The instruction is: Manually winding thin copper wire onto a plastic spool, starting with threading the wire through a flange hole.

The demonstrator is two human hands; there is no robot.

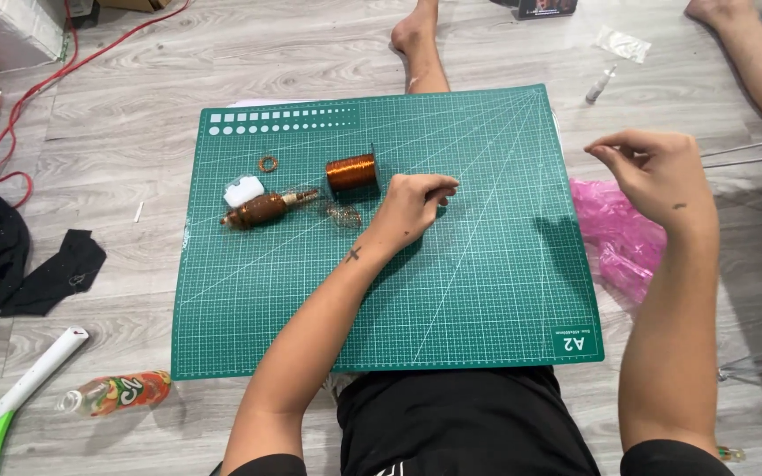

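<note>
The left hand [412,201] rests on the green cutting mat [487,291], fingers curled in and fingertips pinched together just right of the spool of copper wire [351,172]; the right hand [659,167] is raised off the mat's right edge, above a crumpled pink plastic bag [615,234], thumb and forefinger also pinched. Whether a strand runs between the two pinches cannot be told; nothing that fine shows.

The spool stands on the mat's upper middle. Such wire is likely light, thin and springy, quick to kink and slippery between bare fingers, so a fingertip pinch suits it, while the spool itself is best taken around its flanges.

The left forearm reaches diagonally across the mat, wrist low and palm turned down. The right forearm stands nearly upright, wrist bent, hand turned inward.

Left of the spool lie a small loose tangle of wire [343,214], a wire-wound brown bobbin [262,211], a white plastic piece [243,189] and a little copper ring [267,164]. The mat lies on a grey wooden floor [134,106], with a drink bottle [121,391] near its lower left corner.
</note>
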